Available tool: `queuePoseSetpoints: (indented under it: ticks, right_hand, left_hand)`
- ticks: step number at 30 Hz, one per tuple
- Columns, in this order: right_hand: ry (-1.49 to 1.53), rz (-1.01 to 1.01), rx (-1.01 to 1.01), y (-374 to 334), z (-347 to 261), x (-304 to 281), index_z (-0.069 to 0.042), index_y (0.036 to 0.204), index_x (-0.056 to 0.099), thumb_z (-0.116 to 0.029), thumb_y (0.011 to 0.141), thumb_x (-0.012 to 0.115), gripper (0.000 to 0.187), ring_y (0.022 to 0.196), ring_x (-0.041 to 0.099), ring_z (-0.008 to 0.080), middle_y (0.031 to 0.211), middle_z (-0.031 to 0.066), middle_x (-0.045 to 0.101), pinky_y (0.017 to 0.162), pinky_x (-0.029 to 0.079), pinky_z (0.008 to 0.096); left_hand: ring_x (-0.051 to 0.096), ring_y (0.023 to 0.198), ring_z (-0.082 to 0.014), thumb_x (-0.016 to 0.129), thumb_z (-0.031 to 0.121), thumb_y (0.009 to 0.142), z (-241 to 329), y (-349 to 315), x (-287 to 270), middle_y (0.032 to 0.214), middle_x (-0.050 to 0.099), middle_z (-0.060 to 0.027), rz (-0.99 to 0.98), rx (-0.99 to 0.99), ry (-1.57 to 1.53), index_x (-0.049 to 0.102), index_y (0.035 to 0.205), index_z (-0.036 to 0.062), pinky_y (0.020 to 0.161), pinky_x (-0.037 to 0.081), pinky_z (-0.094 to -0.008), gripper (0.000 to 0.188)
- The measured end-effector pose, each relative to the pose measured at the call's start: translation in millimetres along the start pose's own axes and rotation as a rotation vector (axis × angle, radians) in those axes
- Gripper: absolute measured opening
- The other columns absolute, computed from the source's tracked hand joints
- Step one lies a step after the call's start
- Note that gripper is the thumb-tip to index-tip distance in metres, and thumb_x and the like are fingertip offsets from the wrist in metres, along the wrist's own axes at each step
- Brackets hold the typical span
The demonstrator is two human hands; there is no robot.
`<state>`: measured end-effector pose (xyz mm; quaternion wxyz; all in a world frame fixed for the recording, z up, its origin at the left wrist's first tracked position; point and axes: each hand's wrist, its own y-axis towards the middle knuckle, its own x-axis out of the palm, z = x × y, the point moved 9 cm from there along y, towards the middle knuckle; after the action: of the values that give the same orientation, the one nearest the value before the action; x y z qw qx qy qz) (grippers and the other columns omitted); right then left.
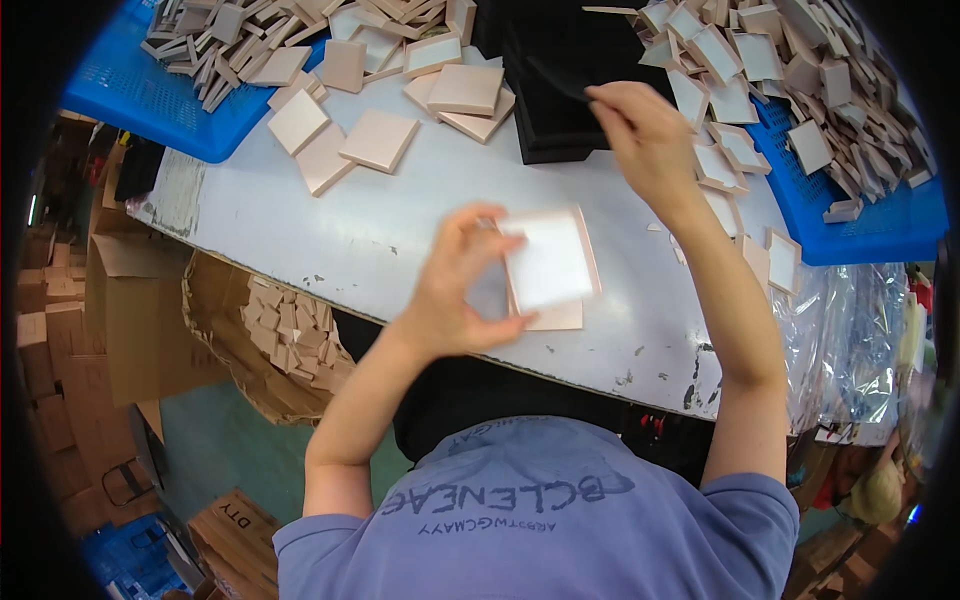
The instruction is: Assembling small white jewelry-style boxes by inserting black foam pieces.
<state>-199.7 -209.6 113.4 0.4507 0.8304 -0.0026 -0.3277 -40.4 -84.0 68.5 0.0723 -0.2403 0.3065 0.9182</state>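
My left hand (462, 285) curves around the left side of a shallow square box half (550, 258), white inside with pale pink edges. Its fingertips are at the box's upper left and the thumb near its lower left corner; both are somewhat blurred. Part of another pale pink piece (558, 317) shows beneath the box half. Farther off and to the right, my right hand (645, 130) pinches the edge of a thin black sheet (562, 88) above a stack of black pieces (545, 135). How much of the sheet is lifted is hard to make out against the stack.
Several pink box pieces (380, 140) lie across the far left of the table (260, 220). Blue baskets (200, 130) (835, 235) heaped with box pieces stand at both far sides. An open carton (215, 300) holding more pieces is below the left edge. Clear plastic bags (850, 340) hang at right.
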Motion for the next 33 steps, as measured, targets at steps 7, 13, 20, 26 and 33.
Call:
queuePoseSetpoints:
  ticks: [7, 13, 20, 26, 33]
  right_hand:
    - [-0.055, -0.371, -0.27, -95.0, -87.1, -14.4, -0.005, 0.084, 0.066, -0.006, 0.065, 0.063, 0.02, 0.071, 0.054, 0.0195, 0.081, 0.0037, 0.056, 0.059, 0.043, 0.0296]
    - [0.094, -0.785, -0.258, -120.2, -106.2, 19.6, -0.004, 0.086, 0.063, -0.01, 0.062, 0.059, 0.024, 0.068, 0.052, 0.0182, 0.078, 0.003, 0.053, 0.061, 0.044, 0.0314]
    - [-0.083, -0.423, 0.057, -70.5, -5.6, -43.2, -0.006, 0.105, 0.062, -0.001, 0.07, 0.07, 0.037, 0.107, 0.054, 0.0307, 0.112, 0.0131, 0.06, 0.091, 0.043, 0.0372]
    - [-0.783, -0.297, 0.034, -86.8, 85.4, -93.6, -0.004, 0.096, 0.06, 0.001, 0.071, 0.064, 0.026, 0.103, 0.055, 0.0316, 0.111, 0.0135, 0.059, 0.088, 0.042, 0.0379]
    - [0.656, -0.247, 0.862, -104.7, 33.3, -40.5, -0.001, 0.108, 0.062, -0.015, 0.09, 0.055, 0.024, 0.083, 0.055, 0.0085, 0.09, 0.0039, 0.063, 0.075, 0.045, 0.0234]
  left_hand:
    - [0.047, 0.113, -0.0358, 0.078, 0.011, 0.057, -12.7, -39.8, 37.3, 0.123, 0.043, -0.0223, -0.067, -0.09, 0.114, 0.045, 0.123, -0.0005, 0.094, 0.042, -0.0411, 0.074]
    - [0.046, 0.117, -0.0346, 0.078, 0.01, 0.057, -20.0, -40.3, 41.6, 0.127, 0.041, -0.0221, -0.091, -0.128, 0.073, 0.027, 0.135, -0.003, 0.098, 0.04, -0.04, 0.094]
    - [0.042, 0.118, -0.0369, 0.077, 0.015, 0.058, -15.7, -46.7, 34.9, 0.127, 0.041, -0.02, -0.068, -0.103, -0.019, 0.044, 0.128, 0.0057, 0.098, 0.035, -0.0422, 0.078]
    - [0.042, 0.119, -0.0378, 0.077, 0.021, 0.059, -4.0, -36.0, 44.1, 0.124, 0.042, -0.0195, -0.206, 0.001, 0.146, 0.063, 0.105, 0.0107, 0.095, 0.036, -0.0469, 0.049]
    - [0.043, 0.116, -0.0415, 0.084, 0.024, 0.058, -19.2, -45.8, 46.8, 0.128, 0.038, -0.0233, -0.122, -0.088, -0.027, 0.044, 0.127, 0.0088, 0.094, 0.04, -0.0453, 0.081]
